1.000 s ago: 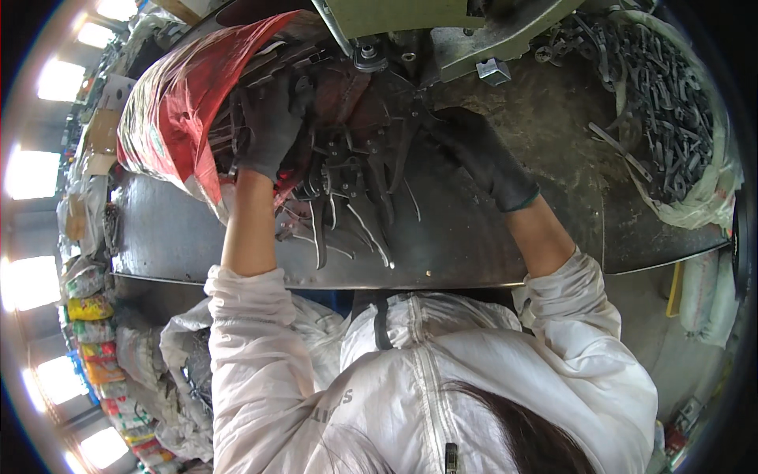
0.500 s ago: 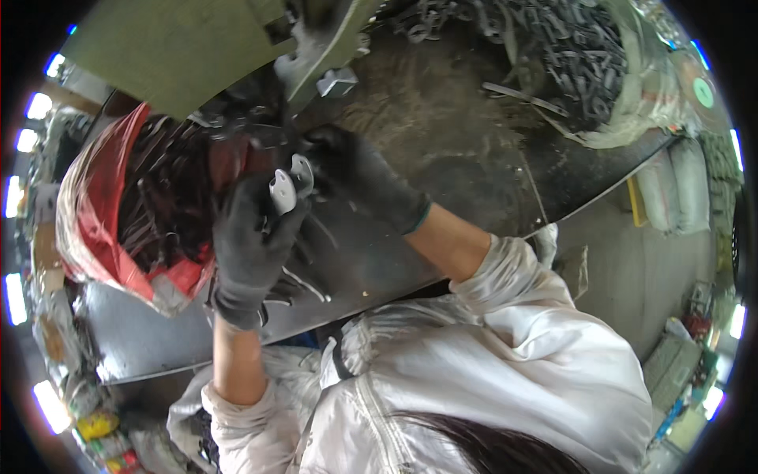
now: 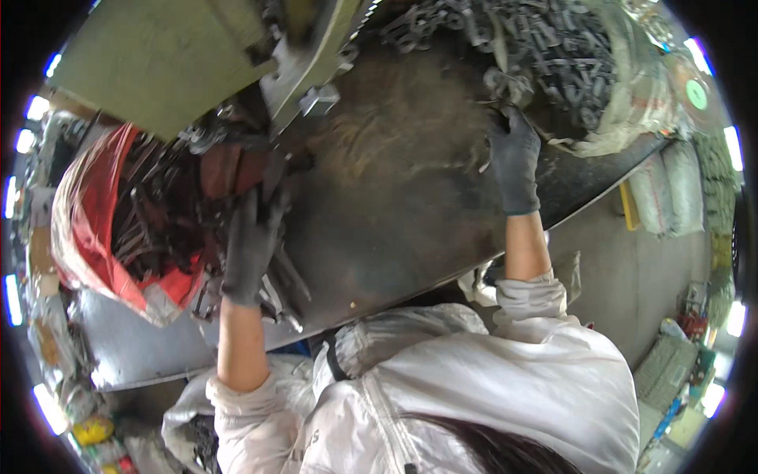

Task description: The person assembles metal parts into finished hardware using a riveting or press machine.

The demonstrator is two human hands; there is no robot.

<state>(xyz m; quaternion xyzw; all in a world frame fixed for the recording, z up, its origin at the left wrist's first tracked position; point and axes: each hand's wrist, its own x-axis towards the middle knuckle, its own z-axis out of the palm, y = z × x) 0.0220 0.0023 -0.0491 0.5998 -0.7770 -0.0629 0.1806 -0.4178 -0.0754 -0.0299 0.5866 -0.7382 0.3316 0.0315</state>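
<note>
My left hand (image 3: 251, 249), in a dark grey glove, is beside the red-lined bag (image 3: 103, 213) of dark metal parts (image 3: 158, 213). Its fingers stretch forward, slightly blurred, over the bag's right side, and I see nothing gripped in them. Further right, my gloved right hand (image 3: 517, 162) reaches to the edge of a heap of grey metal parts (image 3: 572, 67) in a white sack (image 3: 643, 95). A blurred grey metal piece (image 3: 505, 83) is at its fingertips; whether the fingers hold it is unclear. Several thin dark parts (image 3: 288, 280) lie beside my left wrist.
A green machine (image 3: 158, 63) with a small metal block (image 3: 320, 100) on it overhangs the far left of the dark metal table (image 3: 379, 229). Past the table's right edge, white sacks (image 3: 663, 189) stand on the grey floor (image 3: 616, 268).
My hands have moved apart. The right has swung right to the grey heap; the left stays by the red bag. The light grey pieces pinched between them are gone from there.
</note>
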